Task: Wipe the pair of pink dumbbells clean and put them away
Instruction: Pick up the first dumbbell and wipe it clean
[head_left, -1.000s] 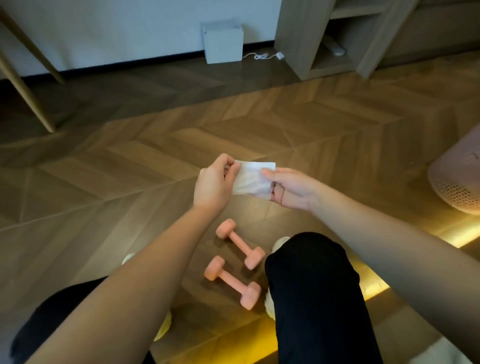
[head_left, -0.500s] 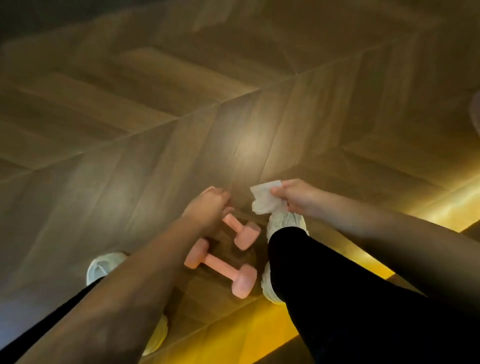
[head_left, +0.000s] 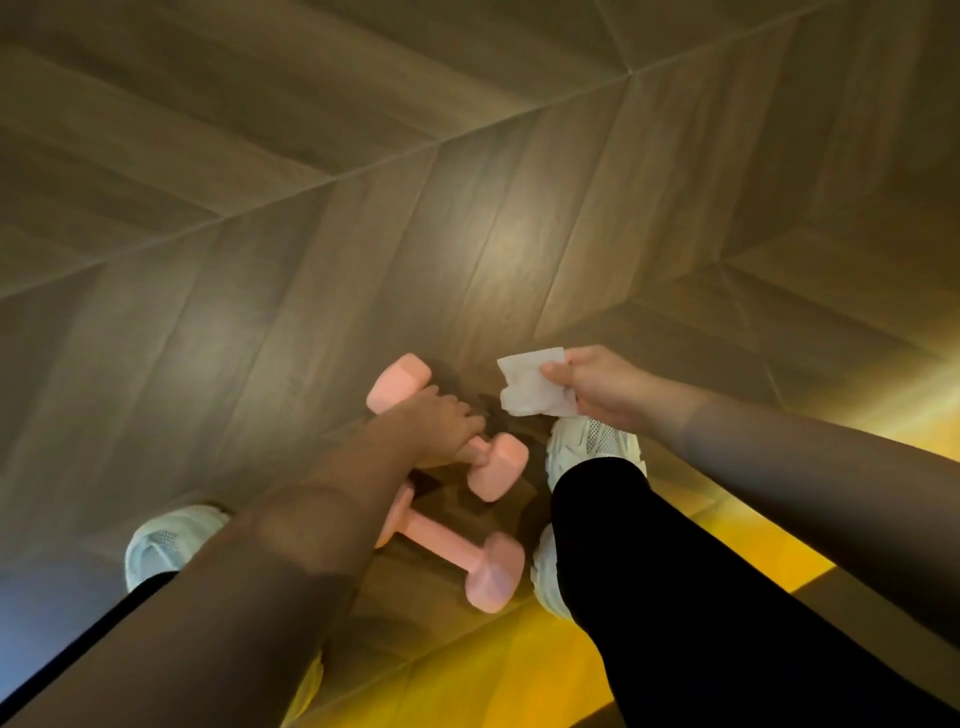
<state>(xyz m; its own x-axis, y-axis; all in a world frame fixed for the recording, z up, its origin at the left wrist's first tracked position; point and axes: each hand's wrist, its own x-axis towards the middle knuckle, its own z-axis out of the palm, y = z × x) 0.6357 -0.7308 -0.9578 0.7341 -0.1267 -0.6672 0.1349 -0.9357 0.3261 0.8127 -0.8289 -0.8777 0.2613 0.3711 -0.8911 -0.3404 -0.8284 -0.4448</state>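
1. Left hand (head_left: 441, 421): fingers wrapped round handle of far pink dumbbell (head_left: 501, 467), on wood floor (head_left: 311, 234) btwn white sneakers (head_left: 592, 441).
2. Right hand (head_left: 602, 387): fingers pinch white wipe (head_left: 530, 384), held above floor.
3. Near pink dumbbell (head_left: 467, 561) lies on floor, just beside 1st.

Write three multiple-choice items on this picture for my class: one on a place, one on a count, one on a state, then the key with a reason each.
1. Where is the wipe?
A. on the floor
B. in the right hand
C. on a shoe

2. How many dumbbells show?
A. one
B. two
C. three

3. What is the left hand doing?
A. gripping the far dumbbell
B. hanging open
C. holding the wipe

Key: B, the right hand pinches it above the floor; B, the near dumbbell lies beside the gripped one; A, its fingers wrap the bar.
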